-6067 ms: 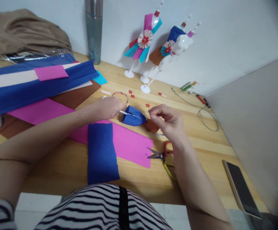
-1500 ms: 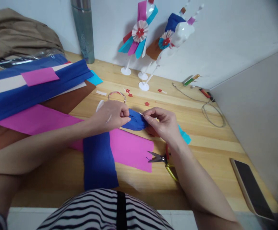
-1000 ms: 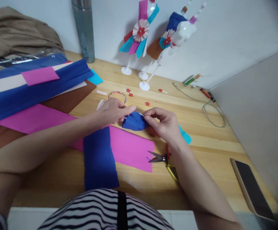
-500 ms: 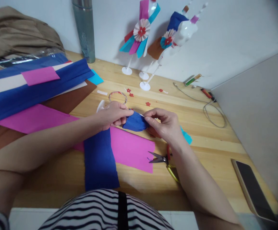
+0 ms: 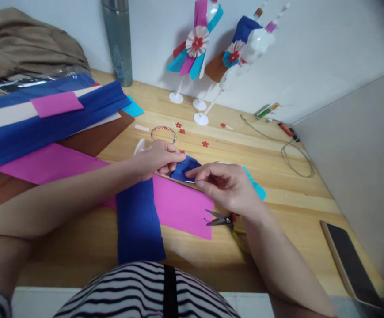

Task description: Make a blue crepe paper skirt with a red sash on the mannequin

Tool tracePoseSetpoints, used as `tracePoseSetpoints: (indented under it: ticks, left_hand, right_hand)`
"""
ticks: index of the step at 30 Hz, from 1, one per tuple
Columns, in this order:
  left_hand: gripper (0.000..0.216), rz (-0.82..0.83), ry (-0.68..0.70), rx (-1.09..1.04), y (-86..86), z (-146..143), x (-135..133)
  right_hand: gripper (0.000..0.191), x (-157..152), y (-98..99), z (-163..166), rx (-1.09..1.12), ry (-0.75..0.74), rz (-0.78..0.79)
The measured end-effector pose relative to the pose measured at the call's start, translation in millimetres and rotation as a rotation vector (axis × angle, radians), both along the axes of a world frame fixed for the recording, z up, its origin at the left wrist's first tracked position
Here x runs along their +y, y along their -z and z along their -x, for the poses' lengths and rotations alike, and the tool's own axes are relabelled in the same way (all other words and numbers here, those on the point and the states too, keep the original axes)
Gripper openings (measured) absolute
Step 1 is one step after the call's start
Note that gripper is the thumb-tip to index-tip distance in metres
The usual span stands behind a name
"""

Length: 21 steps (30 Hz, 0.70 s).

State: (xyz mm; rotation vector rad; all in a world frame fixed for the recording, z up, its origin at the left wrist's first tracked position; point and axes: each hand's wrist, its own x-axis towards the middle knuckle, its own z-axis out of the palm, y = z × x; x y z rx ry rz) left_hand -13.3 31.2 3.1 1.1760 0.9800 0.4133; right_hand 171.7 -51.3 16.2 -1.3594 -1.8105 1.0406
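My left hand (image 5: 163,160) is closed on a white mannequin stand, thumb pressed on the blue crepe paper (image 5: 187,165) wrapped there. Its round white base (image 5: 139,146) pokes out behind the hand, while the far part is hidden. My right hand (image 5: 226,183) curls at the paper's other side, thumb and forefinger closed on a thin white strip (image 5: 190,181) at the lower edge. Beneath both hands lie a flat blue crepe strip (image 5: 139,225) and a magenta sheet (image 5: 181,205). Partly under my right wrist rest open-bladed scissors (image 5: 223,219).
Dressed mannequin stands (image 5: 195,48) are at the wall beside a tumbler (image 5: 117,48). A paper pile (image 5: 95,106) fills the left. Small red flowers (image 5: 205,144), a bracelet-like ring (image 5: 163,128), a cable (image 5: 298,159) and a phone (image 5: 351,260) lie about.
My right hand has shifted down and toward me along the blue paper, bringing the white strip from its upper edge to its lower edge. My left hand keeps its hold.
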Motion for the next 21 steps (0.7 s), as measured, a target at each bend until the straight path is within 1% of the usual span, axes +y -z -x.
tracePoseSetpoints:
  ticks: [3,4,6,9,11,13,17,21]
  left_hand:
    - [0.041,-0.016,-0.001,0.019,0.8,1.0,0.3]
    - [0.041,-0.024,-0.002,0.02,1.0,1.3,0.4]
    - [0.041,-0.04,0.005,0.004,1.6,1.7,0.6]
    - [0.042,-0.032,0.022,-0.02,2.6,1.6,0.9]
    - [0.042,-0.018,0.022,-0.029,3.3,1.2,1.2]
    - [0.043,-0.01,0.02,-0.036,3.8,0.9,1.3]
    - [0.045,0.001,0.025,-0.063,3.9,1.2,0.9]
    - [0.046,0.006,0.027,-0.07,2.6,1.5,0.6]
  right_hand:
    - [0.012,-0.1,2.3,1.8,-0.012,-0.026,-0.006]
    - [0.012,0.7,3.5,1.6,-0.004,-0.017,-0.007]
    - [0.012,3.1,6.0,0.5,0.018,0.05,-0.027]
    - [0.012,8.2,10.0,-1.5,-0.01,0.159,-0.142]
    - [0.012,11.3,13.3,-1.8,-0.075,0.171,-0.258]
    - [0.013,13.5,16.8,-0.8,-0.14,0.165,-0.342]
    - [0.012,14.9,22.4,4.1,-0.217,0.171,-0.403]
    - [0.012,15.3,23.6,8.3,-0.261,0.169,-0.442]
